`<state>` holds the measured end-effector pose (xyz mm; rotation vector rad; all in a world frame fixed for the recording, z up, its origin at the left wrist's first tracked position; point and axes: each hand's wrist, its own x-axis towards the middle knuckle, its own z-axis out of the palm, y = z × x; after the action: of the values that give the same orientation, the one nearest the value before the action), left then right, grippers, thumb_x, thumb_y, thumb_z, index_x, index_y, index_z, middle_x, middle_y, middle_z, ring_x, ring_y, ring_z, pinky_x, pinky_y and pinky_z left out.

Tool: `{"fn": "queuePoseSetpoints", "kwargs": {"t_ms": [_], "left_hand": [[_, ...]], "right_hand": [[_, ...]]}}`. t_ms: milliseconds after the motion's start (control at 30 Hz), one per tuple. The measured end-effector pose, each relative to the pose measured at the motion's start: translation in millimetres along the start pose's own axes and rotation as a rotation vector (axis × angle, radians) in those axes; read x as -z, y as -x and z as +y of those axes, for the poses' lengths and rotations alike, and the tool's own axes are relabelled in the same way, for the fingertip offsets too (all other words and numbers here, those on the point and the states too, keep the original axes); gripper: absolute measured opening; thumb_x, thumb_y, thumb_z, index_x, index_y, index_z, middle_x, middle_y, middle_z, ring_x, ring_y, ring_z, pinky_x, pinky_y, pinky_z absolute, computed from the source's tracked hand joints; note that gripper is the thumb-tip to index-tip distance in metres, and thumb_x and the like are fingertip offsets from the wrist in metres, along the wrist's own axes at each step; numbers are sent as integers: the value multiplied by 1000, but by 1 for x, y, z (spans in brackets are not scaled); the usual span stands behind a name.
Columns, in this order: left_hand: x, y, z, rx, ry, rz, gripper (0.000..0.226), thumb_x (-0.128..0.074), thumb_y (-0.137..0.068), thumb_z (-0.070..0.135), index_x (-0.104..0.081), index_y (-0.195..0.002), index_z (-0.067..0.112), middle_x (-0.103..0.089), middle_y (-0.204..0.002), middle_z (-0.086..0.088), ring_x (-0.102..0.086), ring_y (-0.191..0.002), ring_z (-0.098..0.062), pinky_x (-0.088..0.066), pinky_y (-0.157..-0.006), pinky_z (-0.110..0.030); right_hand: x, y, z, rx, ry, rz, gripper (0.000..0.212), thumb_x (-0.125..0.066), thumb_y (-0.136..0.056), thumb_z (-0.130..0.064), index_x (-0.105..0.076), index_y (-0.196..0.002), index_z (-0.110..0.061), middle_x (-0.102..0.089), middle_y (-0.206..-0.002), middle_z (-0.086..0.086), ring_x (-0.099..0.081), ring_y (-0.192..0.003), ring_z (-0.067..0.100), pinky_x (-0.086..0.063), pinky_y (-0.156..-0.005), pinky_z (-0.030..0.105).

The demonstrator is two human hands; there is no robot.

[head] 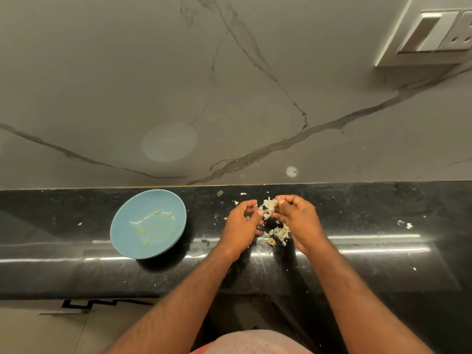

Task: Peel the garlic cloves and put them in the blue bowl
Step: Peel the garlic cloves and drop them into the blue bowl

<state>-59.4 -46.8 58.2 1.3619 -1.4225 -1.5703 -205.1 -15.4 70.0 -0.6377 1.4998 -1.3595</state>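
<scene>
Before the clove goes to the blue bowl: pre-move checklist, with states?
1. Grip: garlic clove pinched between left hand and right hand: ok.
2. Clove fully peeled: not ok, papery skin clings to it.
3. Target: blue bowl upright, left of the hands: ok.
4. Way to the bowl: ok, only skin flecks on the countertop.
5. More cloves in the skin pile: cannot tell.
</scene>
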Motion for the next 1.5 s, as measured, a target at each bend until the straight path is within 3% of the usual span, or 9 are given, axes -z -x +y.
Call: {"fn": "queuePoseSetpoints", "kwargs": {"t_ms": [133, 333, 533, 800, 933, 1033, 1233, 1400, 1500], "left_hand": [[-5, -7, 4, -12, 70, -91, 46, -62, -99, 21, -48, -142, 25, -63, -123, 2, -70, -99, -15, -61, -76, -28], [-6, -17, 4, -105, 12, -54, 13, -67, -95, 20, -69, -106, 14, -73, -96, -5, -73, -82, -16, -60, -71, -28], [-9, -23, 4, -81, -65, -53, 23, -65, -96, 32, -65, -90, 10, -68, -71, -2, -64, -60, -10, -52, -57, -25], [0, -29, -3, -31, -13, -85, 17, -67, -95, 25, -66, -110, 16, -73, -83, -5, -65, -62, -12, -51, -55, -23], [1, -34, -4, -38, -60, -76, 14, -71, -92, 18, -68, -99, 8, -72, -83, -8, -66, -66, -15, -57, -62, -28], [0, -37, -5, -69, -120, -51, 16, -76, -87, 17, -66, -90, 5, -72, -85, -12, -65, -66, -16, -58, -67, -36], [-1, -40, 2, -102, -236, -47, 17, -75, -89, 13, -61, -82, 4, -67, -71, -6, -62, -51, -6, -54, -52, -20], [4, -43, 6, -56, -70, -176, 6, -70, -91, 7, -72, -96, 10, -72, -84, -5, -68, -69, -14, -60, -69, -25], [1, -42, 5, -31, 20, -147, 8, -67, -93, 6, -73, -97, 10, -73, -88, -6, -70, -75, -17, -61, -75, -30]], "right_hand": [[-4, 3, -6, -60, -140, -88, 10, -58, -99, -5, -67, -103, -5, -74, -94, 10, -72, -90, 20, -59, -85, 34], [-2, 2, -12, -57, -124, -120, 11, -60, -97, -4, -67, -105, -1, -75, -96, 12, -73, -89, 21, -59, -80, 33], [-4, -5, -12, -112, -127, -69, 9, -61, -95, -2, -68, -100, 0, -71, -85, 13, -65, -78, 21, -57, -70, 30], [-9, -5, -7, -184, -249, -24, 6, -56, -97, -2, -61, -98, -2, -70, -84, 15, -70, -75, 23, -59, -70, 31], [-7, -12, -7, -209, -212, 6, 15, -48, -97, 4, -61, -104, 0, -69, -86, 16, -69, -71, 21, -59, -66, 30], [-9, -14, -7, -247, -84, -103, 14, -59, -97, -5, -66, -105, 3, -67, -84, 13, -64, -71, 17, -56, -64, 26], [-8, -15, -4, -249, 7, -134, 8, -67, -92, -3, -68, -98, 2, -68, -76, 10, -63, -62, 14, -55, -60, 23], [-7, -18, -8, -253, -76, -67, 6, -61, -95, -1, -64, -97, 4, -67, -72, 12, -61, -57, 14, -53, -52, 20], [-8, -20, -11, -240, -85, -46, 4, -61, -94, 3, -64, -94, 5, -66, -71, 14, -62, -56, 15, -53, -52, 21]]}}
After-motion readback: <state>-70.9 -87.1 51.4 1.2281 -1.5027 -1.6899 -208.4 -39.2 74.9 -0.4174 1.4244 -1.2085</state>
